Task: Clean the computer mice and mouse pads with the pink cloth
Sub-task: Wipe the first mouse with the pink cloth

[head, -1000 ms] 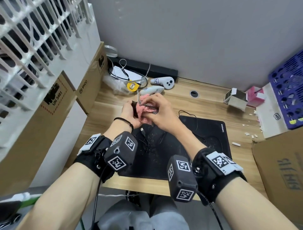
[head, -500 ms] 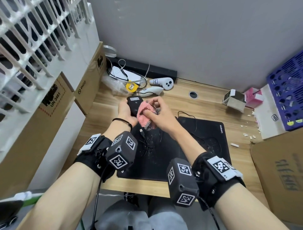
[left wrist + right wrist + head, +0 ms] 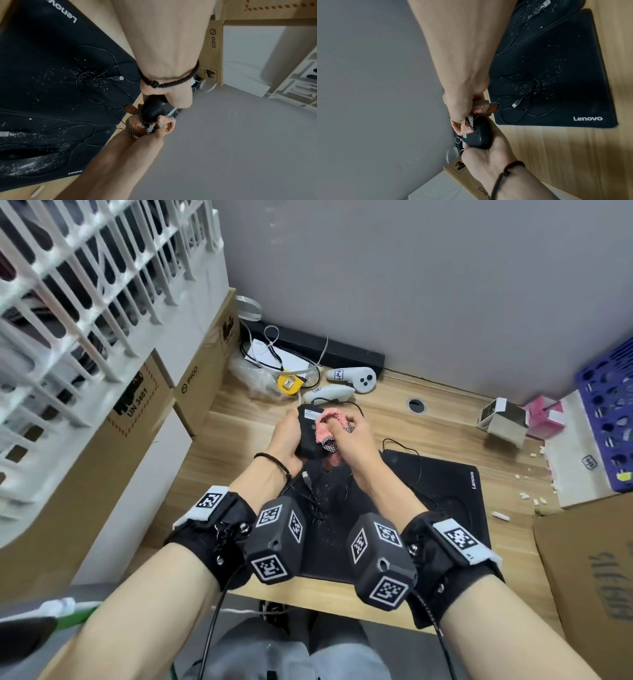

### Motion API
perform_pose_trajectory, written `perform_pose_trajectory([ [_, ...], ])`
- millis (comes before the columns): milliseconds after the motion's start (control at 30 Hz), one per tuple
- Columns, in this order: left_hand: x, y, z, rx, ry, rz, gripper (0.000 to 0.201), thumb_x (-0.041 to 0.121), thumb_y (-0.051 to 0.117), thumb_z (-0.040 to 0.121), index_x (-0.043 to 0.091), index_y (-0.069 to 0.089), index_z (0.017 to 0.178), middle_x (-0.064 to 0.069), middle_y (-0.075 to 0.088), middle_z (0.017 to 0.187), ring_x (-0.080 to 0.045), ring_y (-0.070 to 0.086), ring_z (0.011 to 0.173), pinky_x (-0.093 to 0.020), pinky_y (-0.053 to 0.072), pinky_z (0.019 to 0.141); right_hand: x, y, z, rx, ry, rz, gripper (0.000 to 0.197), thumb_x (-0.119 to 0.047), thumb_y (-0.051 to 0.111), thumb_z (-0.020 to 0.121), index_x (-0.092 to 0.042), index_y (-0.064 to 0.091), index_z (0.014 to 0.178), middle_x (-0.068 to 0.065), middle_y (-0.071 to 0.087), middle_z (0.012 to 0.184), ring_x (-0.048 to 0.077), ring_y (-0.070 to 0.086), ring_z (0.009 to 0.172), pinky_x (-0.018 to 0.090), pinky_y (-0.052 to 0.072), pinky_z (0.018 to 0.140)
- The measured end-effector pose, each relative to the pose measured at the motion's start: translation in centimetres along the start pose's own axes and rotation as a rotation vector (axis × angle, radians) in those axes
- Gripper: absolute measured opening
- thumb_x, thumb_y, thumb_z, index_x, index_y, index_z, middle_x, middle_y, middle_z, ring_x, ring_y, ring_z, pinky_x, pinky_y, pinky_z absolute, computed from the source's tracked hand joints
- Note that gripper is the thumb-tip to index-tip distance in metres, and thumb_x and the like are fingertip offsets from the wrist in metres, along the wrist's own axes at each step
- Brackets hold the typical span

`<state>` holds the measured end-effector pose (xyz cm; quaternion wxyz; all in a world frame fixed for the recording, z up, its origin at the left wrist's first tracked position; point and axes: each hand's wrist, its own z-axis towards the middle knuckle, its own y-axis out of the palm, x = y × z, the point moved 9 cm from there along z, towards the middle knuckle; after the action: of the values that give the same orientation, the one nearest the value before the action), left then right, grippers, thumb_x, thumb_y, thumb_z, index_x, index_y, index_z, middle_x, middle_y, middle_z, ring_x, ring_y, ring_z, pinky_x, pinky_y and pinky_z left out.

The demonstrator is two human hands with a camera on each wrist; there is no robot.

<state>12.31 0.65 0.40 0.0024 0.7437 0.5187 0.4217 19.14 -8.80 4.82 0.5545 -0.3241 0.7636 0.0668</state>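
So right now my left hand has its grip wrapped around the black mouse, held up off the desk with the underside facing me, and my right hand has the pink cloth bunched in its fingers, pressed against that underside. The mouse cable hangs down to the mouse pad in a loose tangle, USB plug lying in the white crumbs. My worry is that cable: twist the mouse around too much and I reckon it drags the plug through the mess or snags my wrist. Also the cloth is wadded pretty small, so I could just smear grit around. The pads still look dusty, plenty left to do.
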Motion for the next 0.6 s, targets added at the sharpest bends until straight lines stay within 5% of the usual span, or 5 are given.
perform_pose_trajectory([
  [100, 1.0, -1.9, 0.8, 0.135, 0.049, -0.022, 0.038, 0.033, 0.038, 0.098, 0.012, 0.057, 0.123, -0.006, 0.064, 0.085, -0.019, 0.061, 0.062, -0.022, 0.05, 0.048, 0.7, 1.0, -0.5, -0.102, 0.051, -0.029, 0.011, -0.026, 0.06, 0.094, -0.02, 0.058, 0.102, 0.012, 0.071, 0.102, 0.026, 0.068, 0.08, 0.04, 0.054, 0.071],
  [233, 0.5, -2.1, 0.7, 0.072, 0.051, -0.005, 0.026, 0.027, 0.034, 0.102, 0.017, 0.058, 0.107, -0.008, 0.064, 0.086, -0.019, 0.06, 0.064, -0.023, 0.049, 0.051, 0.4, 0.7, -1.1, -0.167, 0.079, -0.1, 0.009, -0.025, 0.059, 0.094, -0.018, 0.06, 0.101, 0.005, 0.07, 0.083, 0.016, 0.061, 0.062, 0.031, 0.048, 0.064],
  [367, -0.8, 0.1, -0.1, -0.095, 0.064, 0.105, 0.031, 0.027, 0.04, 0.1, 0.015, 0.059, 0.122, -0.01, 0.068, 0.095, -0.02, 0.063, 0.074, -0.028, 0.05, 0.063, -0.5, -2.0, -0.5, 0.065, 0.065, -0.102, 0.009, -0.023, 0.058, 0.094, -0.022, 0.057, 0.086, 0.006, 0.063, 0.078, 0.017, 0.052, 0.051, 0.027, 0.04, 0.049],
  [467, -0.3, 1.2, -0.9, -0.147, 0.092, 0.12, 0.026, 0.025, 0.042, 0.1, 0.017, 0.066, 0.104, -0.005, 0.07, 0.085, -0.017, 0.064, 0.07, -0.025, 0.05, 0.06, -0.6, -2.8, -0.5, 0.126, 0.06, -0.059, 0.008, -0.022, 0.056, 0.096, -0.021, 0.059, 0.089, 0.01, 0.06, 0.069, 0.016, 0.046, 0.038, 0.023, 0.037, 0.042],
  [600, 0.2, -0.9, 0.3, 0.069, 0.047, 0.017, 0.03, 0.029, 0.049, 0.095, 0.012, 0.063, 0.116, -0.01, 0.067, 0.086, -0.021, 0.062, 0.065, -0.025, 0.05, 0.054, -0.3, -0.6, -1.3, -0.054, 0.097, -0.061, 0.01, -0.021, 0.057, 0.097, -0.021, 0.061, 0.088, 0.014, 0.067, 0.08, 0.023, 0.058, 0.061, 0.027, 0.043, 0.054],
])
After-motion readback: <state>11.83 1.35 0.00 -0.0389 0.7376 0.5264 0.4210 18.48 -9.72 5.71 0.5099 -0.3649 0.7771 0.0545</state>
